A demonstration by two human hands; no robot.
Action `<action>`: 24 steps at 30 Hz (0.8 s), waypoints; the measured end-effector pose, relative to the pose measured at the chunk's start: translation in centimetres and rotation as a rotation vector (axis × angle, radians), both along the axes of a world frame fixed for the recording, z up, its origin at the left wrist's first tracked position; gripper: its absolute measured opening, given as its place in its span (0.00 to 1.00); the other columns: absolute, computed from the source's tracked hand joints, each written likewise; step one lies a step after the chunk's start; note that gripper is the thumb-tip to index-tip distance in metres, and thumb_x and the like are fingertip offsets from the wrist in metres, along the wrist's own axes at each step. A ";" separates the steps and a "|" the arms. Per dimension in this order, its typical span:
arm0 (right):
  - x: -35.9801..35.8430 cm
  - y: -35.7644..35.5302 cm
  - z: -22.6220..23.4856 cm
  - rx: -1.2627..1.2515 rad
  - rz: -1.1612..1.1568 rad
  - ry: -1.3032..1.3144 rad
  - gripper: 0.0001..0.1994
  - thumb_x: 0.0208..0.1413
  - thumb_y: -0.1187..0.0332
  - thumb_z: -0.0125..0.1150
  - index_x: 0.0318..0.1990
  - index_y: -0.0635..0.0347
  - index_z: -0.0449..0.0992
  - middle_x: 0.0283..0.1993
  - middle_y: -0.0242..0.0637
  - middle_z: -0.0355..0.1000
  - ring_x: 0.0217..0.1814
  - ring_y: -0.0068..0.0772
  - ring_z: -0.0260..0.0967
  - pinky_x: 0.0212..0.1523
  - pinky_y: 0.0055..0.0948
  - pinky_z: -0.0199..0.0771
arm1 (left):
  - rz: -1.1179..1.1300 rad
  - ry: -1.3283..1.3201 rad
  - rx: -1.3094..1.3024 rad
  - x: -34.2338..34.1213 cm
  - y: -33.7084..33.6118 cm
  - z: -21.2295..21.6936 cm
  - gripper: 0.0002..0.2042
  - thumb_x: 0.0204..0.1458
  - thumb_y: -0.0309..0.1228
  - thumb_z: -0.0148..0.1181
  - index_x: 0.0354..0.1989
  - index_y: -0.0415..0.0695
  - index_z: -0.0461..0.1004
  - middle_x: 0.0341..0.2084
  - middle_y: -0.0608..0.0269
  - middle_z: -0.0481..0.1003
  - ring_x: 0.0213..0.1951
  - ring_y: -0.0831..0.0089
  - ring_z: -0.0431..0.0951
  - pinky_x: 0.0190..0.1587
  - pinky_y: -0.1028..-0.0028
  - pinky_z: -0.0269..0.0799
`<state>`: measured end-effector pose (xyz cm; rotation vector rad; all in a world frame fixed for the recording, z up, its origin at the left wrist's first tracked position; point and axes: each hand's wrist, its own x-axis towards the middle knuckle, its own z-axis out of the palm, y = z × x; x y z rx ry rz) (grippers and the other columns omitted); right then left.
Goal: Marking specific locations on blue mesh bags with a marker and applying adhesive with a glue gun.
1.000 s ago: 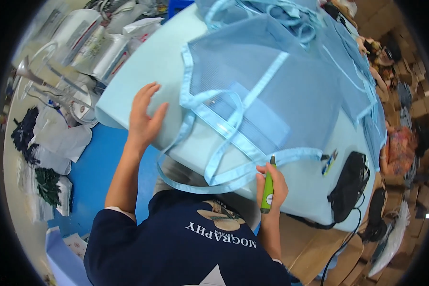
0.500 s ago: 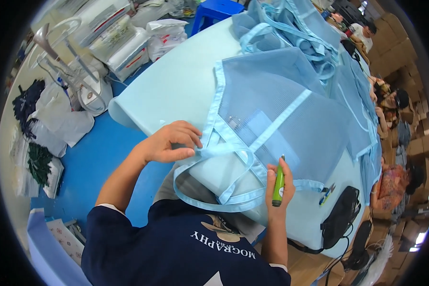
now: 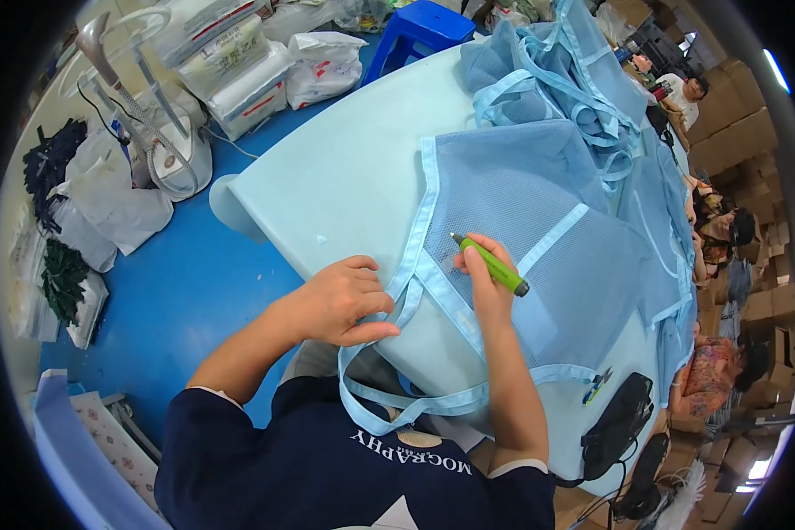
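A blue mesh bag (image 3: 539,203) with pale blue trim and straps lies flat on the table before me. My right hand (image 3: 486,274) is closed around a green marker pen (image 3: 495,267), held above the mesh near the bag's trimmed edge. The pen's narrow tip points left and away; its dark end points right. At the bag's left corner, my left hand (image 3: 349,302) has its fingers loosely bent and its thumb apart, touching or just over the trim. A looped strap (image 3: 450,404) hangs over the table's near edge below both hands.
More blue mesh bags (image 3: 539,79) are heaped at the far side of the pale table (image 3: 344,159). A black pouch (image 3: 620,420) and small snips (image 3: 597,387) lie at the right. A steamer (image 3: 172,150) and blue stool (image 3: 420,37) stand beyond; other people sit at right.
My right hand has moved left and away over the mesh, and the pen has swung from upright to slanting left. My left hand has shifted slightly right and nearer.
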<state>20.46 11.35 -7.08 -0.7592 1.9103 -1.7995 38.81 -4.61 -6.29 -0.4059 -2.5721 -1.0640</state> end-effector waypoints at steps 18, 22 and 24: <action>1.1 -2.4 -1.3 0.006 0.126 0.000 0.06 0.49 0.74 0.61 0.34 0.66 0.75 0.28 0.34 0.73 0.25 0.18 0.68 0.25 0.19 0.68 | 0.353 -0.056 -0.215 -2.4 5.9 -1.4 0.23 0.43 0.42 0.60 0.42 0.37 0.69 0.51 0.47 0.65 0.59 0.51 0.58 0.61 0.51 0.49; 0.6 -2.5 -2.6 0.053 0.167 0.281 0.06 0.49 0.74 0.61 0.35 0.65 0.75 0.28 0.34 0.73 0.25 0.19 0.68 0.25 0.20 0.68 | 0.347 -0.044 -0.252 -2.6 5.9 -1.4 0.23 0.43 0.43 0.60 0.42 0.37 0.69 0.49 0.48 0.66 0.58 0.51 0.59 0.61 0.51 0.49; 0.5 -2.7 -2.8 0.061 0.167 0.337 0.07 0.49 0.74 0.61 0.35 0.65 0.75 0.28 0.34 0.73 0.25 0.19 0.68 0.25 0.19 0.68 | 0.352 -0.035 -0.239 -2.6 5.9 -1.7 0.23 0.43 0.43 0.60 0.42 0.37 0.69 0.49 0.48 0.66 0.58 0.51 0.60 0.61 0.51 0.50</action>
